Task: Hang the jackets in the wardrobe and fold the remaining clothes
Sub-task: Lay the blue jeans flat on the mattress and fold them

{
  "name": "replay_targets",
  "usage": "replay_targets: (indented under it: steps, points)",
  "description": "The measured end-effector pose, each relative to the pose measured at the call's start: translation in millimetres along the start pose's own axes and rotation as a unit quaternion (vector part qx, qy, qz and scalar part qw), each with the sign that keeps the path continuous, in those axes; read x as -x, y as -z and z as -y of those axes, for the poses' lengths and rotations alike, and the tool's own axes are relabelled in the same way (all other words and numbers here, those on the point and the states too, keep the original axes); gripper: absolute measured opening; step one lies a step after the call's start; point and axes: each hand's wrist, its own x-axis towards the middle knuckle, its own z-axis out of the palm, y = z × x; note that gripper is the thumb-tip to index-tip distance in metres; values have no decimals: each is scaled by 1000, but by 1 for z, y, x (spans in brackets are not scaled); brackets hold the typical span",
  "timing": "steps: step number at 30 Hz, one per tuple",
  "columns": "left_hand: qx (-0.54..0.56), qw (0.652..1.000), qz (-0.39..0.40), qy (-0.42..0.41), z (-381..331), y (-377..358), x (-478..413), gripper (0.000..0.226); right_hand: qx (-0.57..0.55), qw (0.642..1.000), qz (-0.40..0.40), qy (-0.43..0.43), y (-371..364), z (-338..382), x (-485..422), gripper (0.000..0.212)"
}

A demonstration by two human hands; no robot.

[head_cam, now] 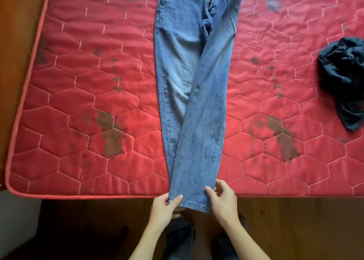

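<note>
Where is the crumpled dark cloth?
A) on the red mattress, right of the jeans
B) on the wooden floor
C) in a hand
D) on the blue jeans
A: the crumpled dark cloth lies on the red quilted mattress, apart from the blue denim jeans.

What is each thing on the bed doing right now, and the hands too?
jeans, spread flat on the mattress, one leg crossed over the other, hems at the near edge.
dark garment, crumpled in a heap, not folded.
mattress, bare, with dark marks.
left hand, pinches the jeans hem.
right hand, grips the hem's other side.
</note>
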Motion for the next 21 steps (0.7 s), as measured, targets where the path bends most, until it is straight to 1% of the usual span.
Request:
replay_targets:
  steps: [2, 3, 4, 5, 6, 7, 9, 11, 13, 14, 17, 21]
  points:
    - [-143, 989, -16, -34, -3, 2, 0, 33, 27, 1000, 0, -13, 2, -4, -3, 17]
    - [-246, 968, -30, -45, -7, 4, 0, 38, 32, 999, -3, -19, 3, -3, -4, 16]
    - [-353, 932, -54, -55, -12, 7, 0, 46, 32, 999, -6, -20, 5, 1, -6, 17]
    - [-432, 896, -85, -62, -19, 9, 1, 55, 25, 999, -8, -22, 6, 6, -9, 19]
    - [-463, 876, -115, -73, -29, 10, 2, 60, 11, 1000, -7, -25, 8, 11, -13, 21]
    - [-465, 870, -140, -86, -39, 11, 1, 62, -8, 999, -4, -32, 11, 18, -18, 24]
    - [-445, 872, -172, -113, -64, 13, -3, 53, -64, 996, 19, -62, 15, 33, -31, 28]
    - [-429, 877, -164, -144, -89, 14, -12, 38, -130, 986, 37, -98, 18, 50, -46, 28]
    - [-410, 886, -136, -171, -117, 10, -25, 25, -178, 977, 37, -113, 23, 68, -65, 24]
    - [-400, 888, -127, -186, -132, 6, -33, 25, -193, 973, 39, -118, 26, 76, -75, 21]
    - [-358, 899, -130, -218, -179, -14, -62, 34, -246, 956, 60, -147, 33, 97, -113, 18]
    - [-314, 918, -120, -211, -243, -47, -108, 50, -332, 923, 85, -176, 44, 128, -168, 20]
